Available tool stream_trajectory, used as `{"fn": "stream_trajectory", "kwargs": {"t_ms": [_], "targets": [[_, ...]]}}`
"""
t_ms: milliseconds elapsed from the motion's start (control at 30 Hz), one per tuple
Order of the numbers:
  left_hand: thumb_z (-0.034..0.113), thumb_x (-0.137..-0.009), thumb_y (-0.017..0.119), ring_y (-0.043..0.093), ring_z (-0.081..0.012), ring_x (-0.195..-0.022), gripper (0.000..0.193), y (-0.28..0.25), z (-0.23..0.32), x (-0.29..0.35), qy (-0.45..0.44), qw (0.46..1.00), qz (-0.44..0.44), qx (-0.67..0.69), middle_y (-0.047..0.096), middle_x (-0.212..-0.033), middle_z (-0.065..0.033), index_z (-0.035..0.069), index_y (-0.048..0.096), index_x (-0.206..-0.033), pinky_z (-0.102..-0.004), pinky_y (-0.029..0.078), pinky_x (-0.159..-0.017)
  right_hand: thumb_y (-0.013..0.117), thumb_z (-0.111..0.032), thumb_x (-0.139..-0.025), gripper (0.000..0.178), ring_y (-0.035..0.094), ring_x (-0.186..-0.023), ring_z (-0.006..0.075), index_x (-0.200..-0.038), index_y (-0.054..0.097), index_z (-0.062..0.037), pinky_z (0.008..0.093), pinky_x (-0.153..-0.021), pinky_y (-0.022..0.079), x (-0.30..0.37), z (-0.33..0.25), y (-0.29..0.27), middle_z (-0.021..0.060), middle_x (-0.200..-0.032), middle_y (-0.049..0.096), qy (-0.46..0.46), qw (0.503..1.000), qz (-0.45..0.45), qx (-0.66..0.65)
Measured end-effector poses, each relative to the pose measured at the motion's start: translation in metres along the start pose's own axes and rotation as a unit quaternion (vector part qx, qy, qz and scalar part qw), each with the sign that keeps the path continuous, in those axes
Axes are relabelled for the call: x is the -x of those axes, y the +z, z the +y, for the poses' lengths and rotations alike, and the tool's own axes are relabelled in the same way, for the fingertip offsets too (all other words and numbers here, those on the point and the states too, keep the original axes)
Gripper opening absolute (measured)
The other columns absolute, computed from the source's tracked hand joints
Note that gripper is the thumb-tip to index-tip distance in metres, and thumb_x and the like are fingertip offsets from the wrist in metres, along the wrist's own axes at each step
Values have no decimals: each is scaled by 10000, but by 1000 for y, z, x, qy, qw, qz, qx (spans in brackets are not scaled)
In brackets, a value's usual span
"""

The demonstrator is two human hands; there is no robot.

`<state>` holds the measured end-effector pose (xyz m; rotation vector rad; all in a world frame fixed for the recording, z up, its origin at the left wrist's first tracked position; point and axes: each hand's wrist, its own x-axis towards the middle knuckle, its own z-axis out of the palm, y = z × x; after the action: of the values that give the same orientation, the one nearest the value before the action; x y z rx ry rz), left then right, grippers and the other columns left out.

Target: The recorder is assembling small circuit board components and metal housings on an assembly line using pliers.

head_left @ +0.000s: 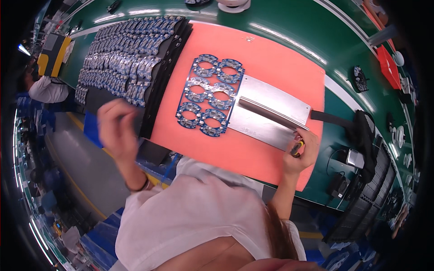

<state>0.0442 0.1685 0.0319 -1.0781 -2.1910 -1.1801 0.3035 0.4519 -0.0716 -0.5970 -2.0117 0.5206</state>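
A panel of ring-shaped blue circuit boards (209,87) lies flat on the pink mat (203,151). Its right edge meets a silver metal plate (271,97), which has a long raised strip across it. Over the plate's lower right corner is my right hand (304,151), its fingers closed around a small hand tool with a yellow and black handle (296,148); its exact kind is hidden by the fingers. My left hand (118,128) is raised at the near corner of the black tray (156,99), smeared by motion, so its fingers cannot be read.
Rows of separated blue circuit boards (120,63) fill much of the black tray at left. Tiny bits (249,39) lie on the mat's far part. A black strap (332,118), a small box (355,159) and black racks (361,203) are at right. Another person (47,89) sits far left.
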Motion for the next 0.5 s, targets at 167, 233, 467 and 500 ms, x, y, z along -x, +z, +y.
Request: {"fn": "stream_trajectory", "kwargs": {"t_ms": [167,233,467,500], "targets": [[-28,-960,602,616,-184,-836,39,-113,-60,72,-181,936,-45,-297,623,-933,-103,-13,627,-986,-288,512,-756,608,51,-738,284,613,-760,276,-1007,690,17,366,-733,500,2,1,-1,107,-804,651,15,1000,19,2],[10,-950,640,653,-203,-821,79,-136,-106,127,-301,911,-79,-269,640,-933,-121,-5,653,-1026,-322,527,-746,600,67,-734,296,611,-762,280,-1012,690,19,371,-733,499,3,2,-1,112,-807,653,29,999,20,-16],[99,-998,622,684,-186,-833,166,-108,-144,135,-253,874,-6,-414,707,-952,-101,38,695,-1134,-315,543,-732,606,65,-741,278,611,-763,286,-1003,689,26,369,-710,495,-2,2,3,120,-808,653,-6,1000,15,16],[95,-1007,607,686,-181,-841,169,-94,-120,103,-223,910,32,-348,712,-967,-102,26,694,-1134,-302,541,-735,609,63,-743,269,611,-761,284,-997,690,26,370,-703,492,-2,2,1,118,-805,652,-21,999,8,23]]}}
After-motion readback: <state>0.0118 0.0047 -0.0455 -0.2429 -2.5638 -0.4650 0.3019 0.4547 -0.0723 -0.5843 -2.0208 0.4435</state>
